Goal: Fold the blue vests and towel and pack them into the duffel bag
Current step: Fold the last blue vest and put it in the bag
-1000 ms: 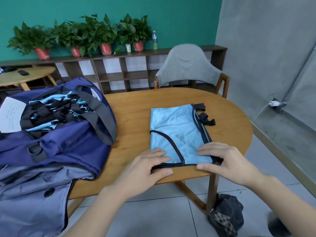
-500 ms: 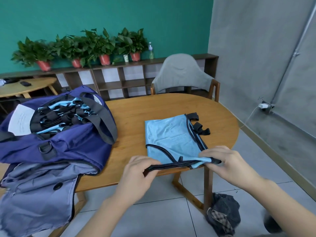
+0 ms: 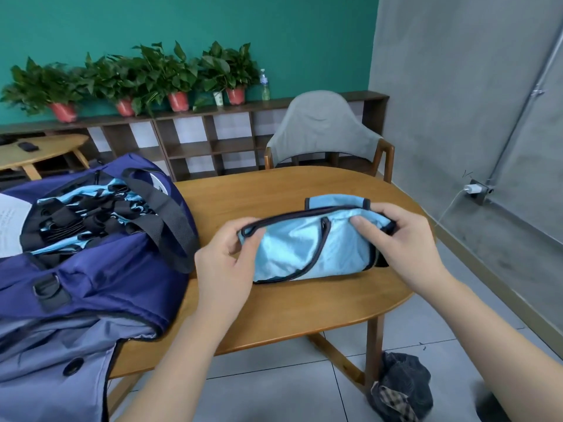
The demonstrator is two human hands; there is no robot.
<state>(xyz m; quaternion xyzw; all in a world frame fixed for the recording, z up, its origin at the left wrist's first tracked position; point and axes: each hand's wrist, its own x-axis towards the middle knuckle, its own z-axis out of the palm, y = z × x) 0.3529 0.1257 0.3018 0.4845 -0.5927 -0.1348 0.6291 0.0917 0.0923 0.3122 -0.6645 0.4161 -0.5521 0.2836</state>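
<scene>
Blue vest (image 3: 307,248) is mid-desk (image 3: 274,303), right of the duffel bag (image 3: 91,269). Left hand (image 3: 225,263) and right hand (image 3: 405,242) each have a pinching grip on its folded edge. Looks thin, floppy, slippery, so hold the trimmed corners.

Light-blue vest (image 3: 307,248) half-folded on the table, beside the open navy duffel bag (image 3: 91,269) holding other vests

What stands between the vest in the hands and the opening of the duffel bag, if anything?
Mostly bare table lies between the light blue vest, held by the left hand and right hand, and the duffel bag. One black bag strap arches across the opening's near side, and folded vests already fill much of it.
</scene>
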